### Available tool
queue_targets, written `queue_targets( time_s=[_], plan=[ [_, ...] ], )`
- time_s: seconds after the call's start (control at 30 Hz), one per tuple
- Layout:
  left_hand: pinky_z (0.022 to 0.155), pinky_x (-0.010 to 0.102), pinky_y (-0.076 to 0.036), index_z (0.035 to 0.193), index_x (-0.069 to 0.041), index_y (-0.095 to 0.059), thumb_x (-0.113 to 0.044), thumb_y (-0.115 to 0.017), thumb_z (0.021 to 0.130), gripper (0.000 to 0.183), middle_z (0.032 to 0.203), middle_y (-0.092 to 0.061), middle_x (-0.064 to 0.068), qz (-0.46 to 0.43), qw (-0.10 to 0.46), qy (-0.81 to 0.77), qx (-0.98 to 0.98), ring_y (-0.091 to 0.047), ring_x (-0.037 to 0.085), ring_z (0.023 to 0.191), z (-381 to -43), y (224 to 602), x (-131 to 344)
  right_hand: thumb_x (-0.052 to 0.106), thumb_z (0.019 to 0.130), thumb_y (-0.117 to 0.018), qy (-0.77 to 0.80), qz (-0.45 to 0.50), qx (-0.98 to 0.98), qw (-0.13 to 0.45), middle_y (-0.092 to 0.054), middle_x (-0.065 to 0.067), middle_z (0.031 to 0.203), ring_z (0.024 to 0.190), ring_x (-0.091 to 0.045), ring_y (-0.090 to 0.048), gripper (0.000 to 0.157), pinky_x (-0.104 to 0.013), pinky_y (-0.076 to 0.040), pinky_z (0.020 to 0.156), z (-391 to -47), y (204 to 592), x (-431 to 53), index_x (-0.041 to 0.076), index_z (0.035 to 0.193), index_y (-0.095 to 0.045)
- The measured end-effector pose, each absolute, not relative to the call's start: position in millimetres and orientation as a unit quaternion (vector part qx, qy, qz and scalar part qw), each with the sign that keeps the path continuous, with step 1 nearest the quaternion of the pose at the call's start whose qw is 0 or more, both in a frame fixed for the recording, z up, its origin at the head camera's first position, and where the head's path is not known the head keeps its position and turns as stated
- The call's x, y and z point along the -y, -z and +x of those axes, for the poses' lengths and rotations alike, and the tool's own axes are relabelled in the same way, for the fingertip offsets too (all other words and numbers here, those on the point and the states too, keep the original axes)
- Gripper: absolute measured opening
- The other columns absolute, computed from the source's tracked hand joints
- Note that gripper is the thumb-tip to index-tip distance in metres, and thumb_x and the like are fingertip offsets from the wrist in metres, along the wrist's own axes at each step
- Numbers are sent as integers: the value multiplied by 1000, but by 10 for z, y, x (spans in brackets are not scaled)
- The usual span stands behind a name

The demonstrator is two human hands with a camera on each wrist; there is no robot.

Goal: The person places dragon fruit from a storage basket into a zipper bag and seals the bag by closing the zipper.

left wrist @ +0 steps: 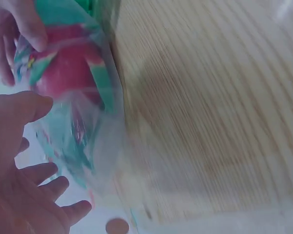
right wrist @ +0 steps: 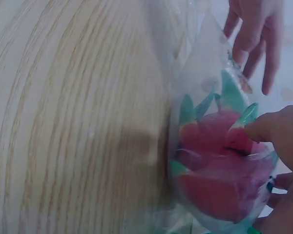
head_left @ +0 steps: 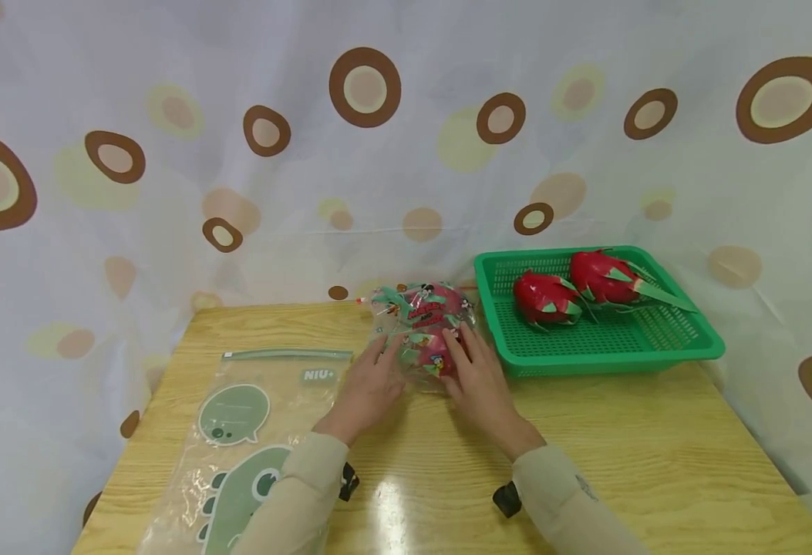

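Note:
A clear zip bag (head_left: 422, 327) with cartoon prints lies at the back middle of the table, with red and green dragon fruit (right wrist: 215, 146) inside. My right hand (head_left: 475, 378) rests on the bag's right side, thumb and fingertips against the plastic with the fingers loosely spread. At the bag's left edge is my left hand (head_left: 372, 385), its fingers extended and relaxed. In the left wrist view, the left hand's (left wrist: 24, 161) thumb lies right by the plastic and its other fingers are spread apart.
To the right, a green basket (head_left: 600, 358) holds two dragon fruits (head_left: 547, 299). A larger clear zip bag (head_left: 277, 412) with a green dinosaur print lies flat at the left, partly under the left sleeve. Behind the wooden table (head_left: 433, 478) hangs a patterned curtain (head_left: 406, 169).

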State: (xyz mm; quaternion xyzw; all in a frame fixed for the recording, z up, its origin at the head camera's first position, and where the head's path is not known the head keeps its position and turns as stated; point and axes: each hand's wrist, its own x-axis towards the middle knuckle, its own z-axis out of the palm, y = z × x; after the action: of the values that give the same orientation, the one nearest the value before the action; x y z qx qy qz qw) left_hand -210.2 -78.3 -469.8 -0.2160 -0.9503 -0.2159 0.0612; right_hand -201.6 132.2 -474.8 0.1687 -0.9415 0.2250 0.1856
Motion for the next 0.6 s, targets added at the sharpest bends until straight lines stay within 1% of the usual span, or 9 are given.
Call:
queue_targets(
  time_s=[0.07,0.1,0.17,0.23,0.27,0.37,0.47,0.6],
  plan=[
    [114,54,-37,156,-12,-28,-21,-65,96,71,159,-29,18,-189,27,238,952,-34,39,145,-2069,4693,878,13,84,-78,-234,175,936,195,-41,-26,150,140,-47,-38,68,-65,-31,114,-1993,4717,-1310,3,144,-47],
    [115,55,-36,158,-17,-23,-21,-65,96,74,161,-26,17,-167,12,262,950,-32,39,146,-2052,4687,927,12,85,-77,-241,179,932,201,-42,-25,149,139,-47,-38,64,-64,-31,114,-1980,4699,-1299,2,142,-49],
    [115,57,-35,159,-21,-21,-22,-63,97,75,162,-24,17,-149,-3,277,949,-30,40,147,-2020,4667,1027,10,86,-76,-262,187,923,212,-47,-24,145,138,-45,-41,57,-62,-34,113,-1950,4652,-1267,1,137,-53],
    [115,58,-35,159,-22,-20,-23,-63,98,75,162,-23,18,-138,-9,285,949,-29,41,147,-1986,4638,1123,9,86,-75,-281,199,912,225,-51,-23,140,134,-43,-44,50,-58,-39,111,-1917,4607,-1221,0,132,-56],
    [114,59,-35,159,-21,-20,-23,-63,98,74,162,-23,18,-136,-7,288,948,-29,41,147,-1967,4622,1170,8,86,-75,-295,207,904,229,-52,-22,138,132,-41,-46,47,-55,-44,107,-1897,4586,-1194,-1,129,-58],
    [115,59,-33,159,-21,-21,-24,-62,98,73,163,-22,18,-127,-7,294,947,-27,41,148,-1906,4572,1311,7,88,-72,-339,230,883,228,-55,-23,133,126,-37,-51,38,-48,-52,98,-1821,4525,-1101,-3,123,-60],
    [114,60,-34,158,-19,-22,-23,-62,98,72,162,-22,18,-121,2,294,948,-27,43,147,-1843,4545,1463,7,91,-69,-389,238,869,193,-56,-19,130,119,-31,-55,32,-41,-57,88,-1739,4475,-1006,-1,121,-61],
    [112,63,-34,158,-16,-22,-23,-61,99,71,162,-22,21,-105,10,298,949,-27,45,146,-1759,4531,1684,11,94,-65,-436,225,862,126,-57,-9,128,118,-25,-57,30,-43,-55,94,-1654,4456,-901,5,123,-61]
  ],
)
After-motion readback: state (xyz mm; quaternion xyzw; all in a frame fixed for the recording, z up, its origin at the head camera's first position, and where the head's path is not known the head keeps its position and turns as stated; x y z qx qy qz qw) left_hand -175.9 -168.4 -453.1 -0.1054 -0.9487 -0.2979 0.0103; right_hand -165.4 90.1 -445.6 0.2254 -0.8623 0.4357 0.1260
